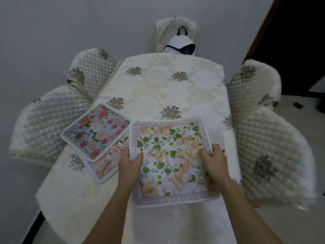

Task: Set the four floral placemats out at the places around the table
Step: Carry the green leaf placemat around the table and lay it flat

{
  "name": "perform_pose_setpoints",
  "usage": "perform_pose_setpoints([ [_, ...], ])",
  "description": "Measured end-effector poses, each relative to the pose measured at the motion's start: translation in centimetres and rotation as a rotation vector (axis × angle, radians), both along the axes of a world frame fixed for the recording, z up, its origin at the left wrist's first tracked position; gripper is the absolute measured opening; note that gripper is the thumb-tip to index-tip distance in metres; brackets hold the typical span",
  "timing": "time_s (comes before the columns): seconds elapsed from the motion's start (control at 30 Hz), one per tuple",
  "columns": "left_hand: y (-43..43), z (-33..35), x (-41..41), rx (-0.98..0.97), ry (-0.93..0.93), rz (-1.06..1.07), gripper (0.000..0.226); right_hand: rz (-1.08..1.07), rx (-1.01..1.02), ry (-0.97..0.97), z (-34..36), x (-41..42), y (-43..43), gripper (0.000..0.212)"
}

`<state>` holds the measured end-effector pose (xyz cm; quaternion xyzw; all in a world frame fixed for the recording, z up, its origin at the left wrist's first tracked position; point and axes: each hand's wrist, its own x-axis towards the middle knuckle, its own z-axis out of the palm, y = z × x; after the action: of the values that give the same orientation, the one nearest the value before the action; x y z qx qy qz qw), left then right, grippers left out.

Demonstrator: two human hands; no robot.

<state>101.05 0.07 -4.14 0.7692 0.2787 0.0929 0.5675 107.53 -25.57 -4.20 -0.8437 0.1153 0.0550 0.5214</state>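
A white placemat with green leaves, peach flowers and a lettered pink border is held flat just over the near right part of the table. My left hand grips its left edge and my right hand grips its right edge, thumbs on top. Left of it lies a light blue placemat with pink and orange roses, overlapping a pale pink floral placemat that shows only at its lower corner. I cannot see a fourth placemat.
The table has a cream cloth with grey-gold flower motifs. Quilted chair covers stand on the left, the right and at the far end, where a white and dark bag sits. A dark doorway is at the upper right.
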Motion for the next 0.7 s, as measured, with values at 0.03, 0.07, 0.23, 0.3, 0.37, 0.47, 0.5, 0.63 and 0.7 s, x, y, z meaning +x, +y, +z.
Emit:
perform_pose_setpoints([
  [0.03,-0.7,-0.1,-0.1,-0.001,-0.005,-0.041,0.019,-0.036,-0.004,-0.002,0.3,-1.2,-1.0,0.011],
  [0.07,-1.4,-0.2,-0.2,-0.004,-0.012,-0.085,0.02,-0.082,-0.003,-0.005,0.3,-2.3,-2.0,0.012],
  [0.23,-5.3,-0.7,-1.4,-0.047,-0.019,-0.293,0.016,-0.291,0.001,0.012,0.3,-9.2,-6.5,0.022],
  [0.3,-7.2,-1.1,-2.0,-0.051,-0.019,-0.363,0.012,-0.375,-0.028,-0.009,0.6,-11.9,-8.1,0.018],
  [0.37,-9.3,-1.0,-2.8,-0.039,-0.018,-0.434,0.011,-0.454,-0.052,-0.014,1.0,-14.5,-9.6,0.013],
  [0.47,-12.2,-0.5,-4.1,-0.065,-0.029,-0.55,0.013,-0.565,-0.067,-0.013,1.1,-18.3,-12.0,0.019],
  [0.5,-13.1,-0.4,-4.3,-0.065,-0.031,-0.59,0.014,-0.6,-0.073,-0.011,1.2,-19.3,-12.8,0.019],
  [0.63,-17.5,0.1,-4.8,-0.059,-0.012,-0.672,0.012,-0.716,-0.085,0.008,1.4,-22.6,-16.2,0.021],
  [0.7,-20.1,0.4,-5.1,-0.062,-0.013,-0.695,0.012,-0.771,-0.078,0.009,1.5,-23.7,-18.1,0.021],
])
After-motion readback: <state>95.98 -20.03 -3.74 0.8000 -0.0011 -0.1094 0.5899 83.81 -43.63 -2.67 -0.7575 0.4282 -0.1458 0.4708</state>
